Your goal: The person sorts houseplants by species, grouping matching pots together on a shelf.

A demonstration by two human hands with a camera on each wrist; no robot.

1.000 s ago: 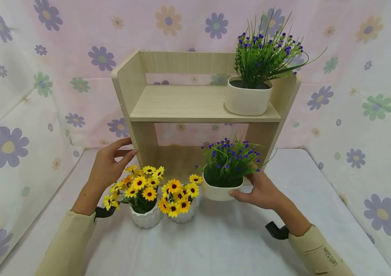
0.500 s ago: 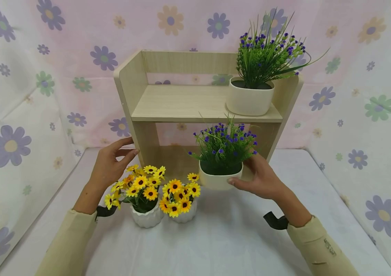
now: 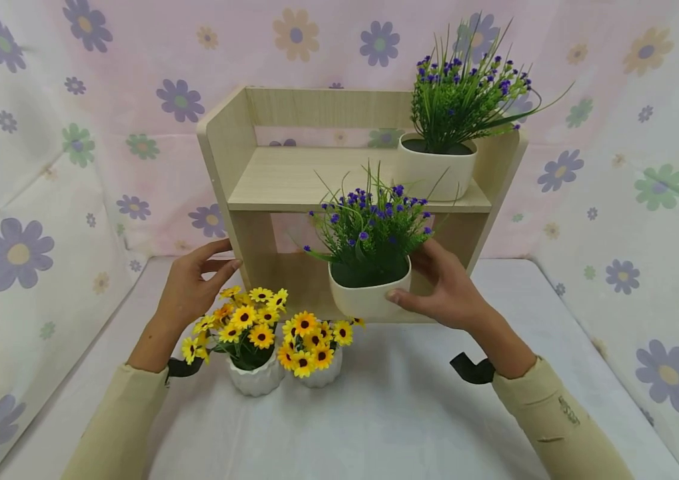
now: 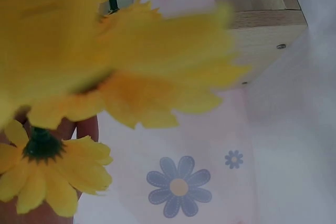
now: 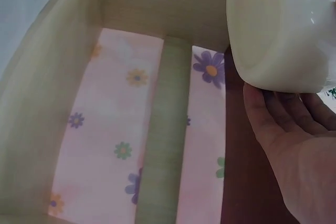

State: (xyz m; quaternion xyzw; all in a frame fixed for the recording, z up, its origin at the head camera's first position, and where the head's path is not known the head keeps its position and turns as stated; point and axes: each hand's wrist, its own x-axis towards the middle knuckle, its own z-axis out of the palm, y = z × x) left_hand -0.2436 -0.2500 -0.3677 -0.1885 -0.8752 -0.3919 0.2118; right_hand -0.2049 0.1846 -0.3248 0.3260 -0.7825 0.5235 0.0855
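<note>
My right hand [image 3: 444, 290] grips a white oval pot [image 3: 369, 297] of purple flowers by its right end, thumb on the front. The potted plant is held in the air before the lower opening of the wooden shelf [image 3: 291, 180]. In the right wrist view the fingers [image 5: 286, 114] lie against the white pot [image 5: 283, 35]. My left hand [image 3: 192, 280] rests at the shelf's left side panel, fingers on its outer side and thumb at the front edge. Blurred yellow petals [image 4: 157, 51] cover much of the left wrist view and hide most of that hand.
Two white pots of yellow flowers stand on the white cloth before the shelf, one at left [image 3: 255, 377] and one beside it [image 3: 321, 373]. Another purple-flowered potted plant [image 3: 435, 170] sits at the right of the upper shelf. Flowered cloth [image 3: 327, 33] hangs behind.
My right hand has lifted the potted purple plant and carried it to the left, in front of the lower opening. My left hand has stayed at the shelf's side.
</note>
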